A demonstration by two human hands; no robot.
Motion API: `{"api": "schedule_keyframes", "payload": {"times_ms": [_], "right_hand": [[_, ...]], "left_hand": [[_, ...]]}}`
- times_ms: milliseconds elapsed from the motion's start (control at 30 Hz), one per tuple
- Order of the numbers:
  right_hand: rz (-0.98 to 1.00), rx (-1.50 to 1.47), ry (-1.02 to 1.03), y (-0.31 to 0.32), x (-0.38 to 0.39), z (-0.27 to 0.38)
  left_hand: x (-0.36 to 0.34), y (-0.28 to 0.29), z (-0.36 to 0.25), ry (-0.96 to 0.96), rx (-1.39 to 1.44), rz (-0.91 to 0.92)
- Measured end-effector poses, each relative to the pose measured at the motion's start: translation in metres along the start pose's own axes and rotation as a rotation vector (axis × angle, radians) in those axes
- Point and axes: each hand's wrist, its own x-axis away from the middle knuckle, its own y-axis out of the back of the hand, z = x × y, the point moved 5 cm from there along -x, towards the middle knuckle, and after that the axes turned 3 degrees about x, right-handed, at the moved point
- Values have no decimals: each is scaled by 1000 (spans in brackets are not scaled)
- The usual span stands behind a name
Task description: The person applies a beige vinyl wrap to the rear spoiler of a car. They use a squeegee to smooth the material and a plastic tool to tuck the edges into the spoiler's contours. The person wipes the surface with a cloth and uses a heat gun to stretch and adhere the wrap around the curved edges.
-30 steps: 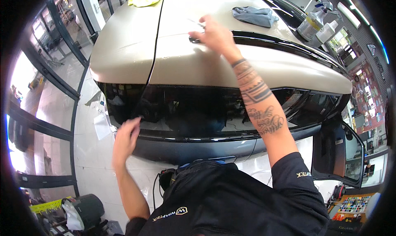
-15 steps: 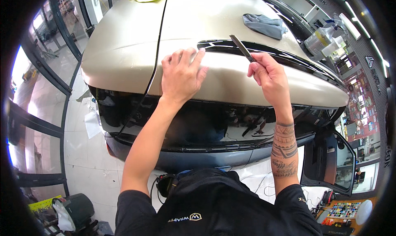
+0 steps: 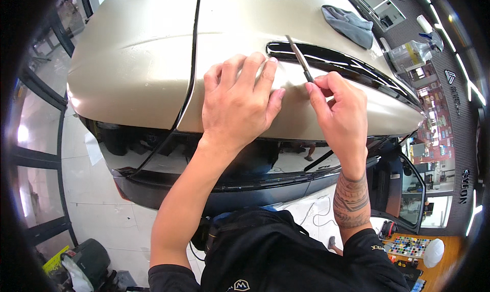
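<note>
A satin champagne-coloured car panel (image 3: 132,77) spreads in front of me, split by a dark seam on the left. My left hand (image 3: 239,99) rests palm down on it, right of that seam, fingers bent and a little apart, holding nothing. Its index fingertip lies close to the left end of a glossy black curved insert (image 3: 352,70). In a pinch between thumb and fingers, my right hand (image 3: 341,108) holds a slim snap-off utility knife (image 3: 301,61). The blade points up and away, crossing over the insert's left part; whether it touches the surface I cannot tell.
A crumpled grey cloth (image 3: 348,26) lies on the panel beyond the insert. Farther right is a clear spray bottle (image 3: 416,53). Glossy black trim (image 3: 291,156) runs below the panel, near my forearms. An open car door (image 3: 408,190) stands at the right.
My view has moved closer to the panel's insert. My left hand has shifted right toward the insert's end, and the knife in my right hand is now nearer to it.
</note>
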Motion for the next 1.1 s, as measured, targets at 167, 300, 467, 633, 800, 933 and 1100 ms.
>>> {"api": "schedule_keyframes", "payload": {"times_ms": [167, 300, 467, 633, 800, 933, 1100], "right_hand": [[67, 76, 26, -3, -3, 5], [51, 44, 52, -6, -4, 10], [56, 98, 69, -7, -5, 13], [73, 137, 60, -9, -6, 14], [89, 133, 47, -9, -7, 16], [91, 139, 47, -8, -6, 16], [92, 150, 57, -8, -6, 16]], "left_hand": [[1, -2, 4, 16, 8, -12], [2, -2, 5, 29, 21, -22], [1, -2, 5, 45, 34, -18], [2, -2, 5, 43, 7, -43], [2, -2, 5, 52, 23, -29], [1, -3, 5, 41, 11, -50], [2, -2, 5, 44, 15, -48]]}}
